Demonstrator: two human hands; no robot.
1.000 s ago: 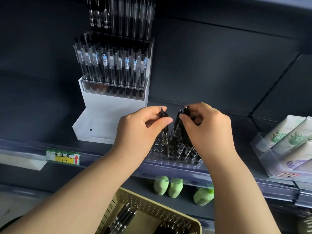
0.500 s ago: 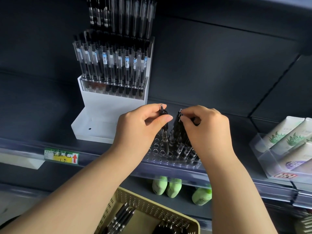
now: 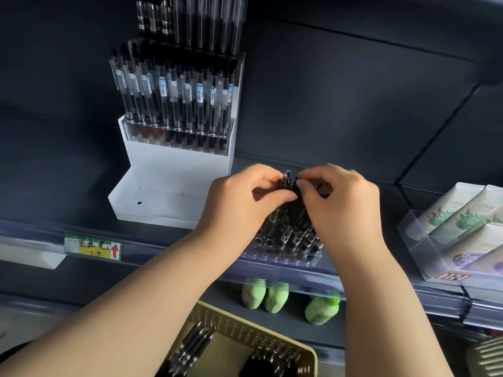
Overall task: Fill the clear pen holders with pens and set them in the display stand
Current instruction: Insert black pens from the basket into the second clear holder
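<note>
A clear pen holder (image 3: pixel 283 255) with rows of round holes sits at the shelf's front edge, with several black pens (image 3: pixel 295 227) standing in it. My left hand (image 3: pixel 242 202) pinches the top of one pen. My right hand (image 3: pixel 343 202) grips the tops of the pens beside it, fingertips touching my left thumb. To the left stands the white stepped display stand (image 3: pixel 163 183); its upper tier carries a clear holder full of pens (image 3: pixel 177 104), and its lower step is bare.
A tan perforated basket (image 3: pixel 245 338) with loose black pens sits below my arms. A clear box of cream tubes (image 3: pixel 462 229) stands at the right. Green bottles (image 3: pixel 265 293) lie on the lower shelf. A yellow price tag (image 3: pixel 92 247) marks the shelf rail.
My two hands have drawn closer together over the pens until thumb and fingertips meet. The holder and stand have not moved.
</note>
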